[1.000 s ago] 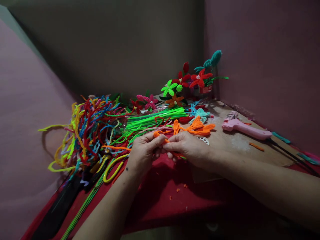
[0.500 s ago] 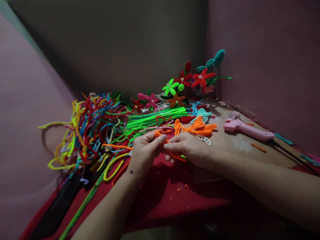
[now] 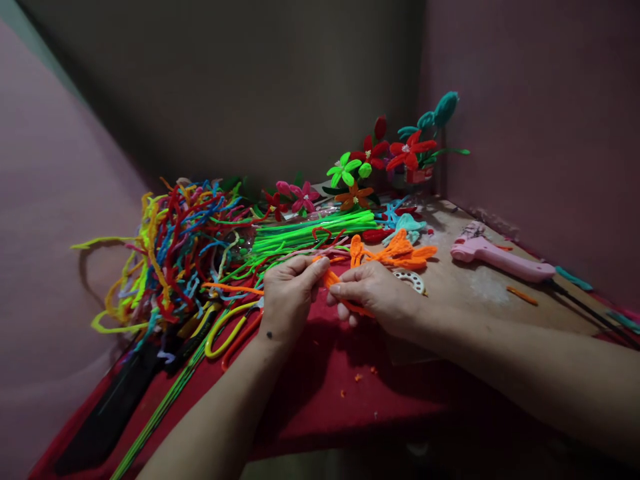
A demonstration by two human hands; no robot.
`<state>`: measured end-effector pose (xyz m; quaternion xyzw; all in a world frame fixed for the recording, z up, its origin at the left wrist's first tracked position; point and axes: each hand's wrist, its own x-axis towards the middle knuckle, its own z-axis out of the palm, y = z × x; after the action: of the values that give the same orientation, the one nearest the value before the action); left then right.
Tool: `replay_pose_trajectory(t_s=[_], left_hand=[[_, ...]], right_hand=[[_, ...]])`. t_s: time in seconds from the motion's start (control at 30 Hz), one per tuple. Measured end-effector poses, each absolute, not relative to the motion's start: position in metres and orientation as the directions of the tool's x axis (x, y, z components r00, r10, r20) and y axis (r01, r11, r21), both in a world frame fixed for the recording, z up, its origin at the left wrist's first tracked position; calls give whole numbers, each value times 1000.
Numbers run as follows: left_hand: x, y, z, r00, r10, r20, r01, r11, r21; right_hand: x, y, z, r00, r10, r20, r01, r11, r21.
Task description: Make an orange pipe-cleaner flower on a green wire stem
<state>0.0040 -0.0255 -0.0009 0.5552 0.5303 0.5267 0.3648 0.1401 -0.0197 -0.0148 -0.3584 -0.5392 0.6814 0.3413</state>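
Observation:
Between my two hands is an orange pipe cleaner [image 3: 329,277], bent into a shape my fingers partly cover. My left hand [image 3: 289,293] pinches its upper left end between thumb and forefinger. Thumb and fingers of my right hand [image 3: 367,290] close on its lower right part. Just beyond my right hand lie several orange pipe-cleaner petals [image 3: 400,251]. Beside my left wrist rest scissors with yellow and orange handles [image 3: 231,328]. A white ring with holes [image 3: 411,280] shows partly behind my right hand.
At the left is a tangled heap of coloured pipe cleaners [image 3: 175,253]. Green pipe cleaners [image 3: 313,233] lie in the middle. A pink glue gun [image 3: 500,257] rests on a brown board [image 3: 450,310] at the right. Pipe-cleaner flowers [image 3: 411,151] stand at the back.
Both hands keep their grip on the orange pipe cleaner, the fingers shifting slightly. The whole view has moved a little, and more of the white ring shows.

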Motion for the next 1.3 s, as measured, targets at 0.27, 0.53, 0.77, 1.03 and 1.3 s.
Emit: replay_pose_trajectory(t_s=[0.27,0.53,0.77,1.03,1.3], left_hand=[[5,-18,0,-63,994,90,-29,-92,995],[1,-20,2,30,999,30,1,-30,1000],[-3,-18,-4,97,995,-16,-8,16,1000],[-1,-23,0,40,949,314,204,-315,927],[2,-24,-28,440,615,654,549,-761,346]], right_hand=[[136,-17,-20,-497,865,-75,-164,-178,-970],[140,-15,-18,-544,832,-110,-91,-189,-978],[144,-11,-21,-571,818,-70,-222,-236,-946],[143,-3,-21,-456,883,-109,-387,-307,-870],[144,4,-18,-288,949,-126,-601,-282,-748]])
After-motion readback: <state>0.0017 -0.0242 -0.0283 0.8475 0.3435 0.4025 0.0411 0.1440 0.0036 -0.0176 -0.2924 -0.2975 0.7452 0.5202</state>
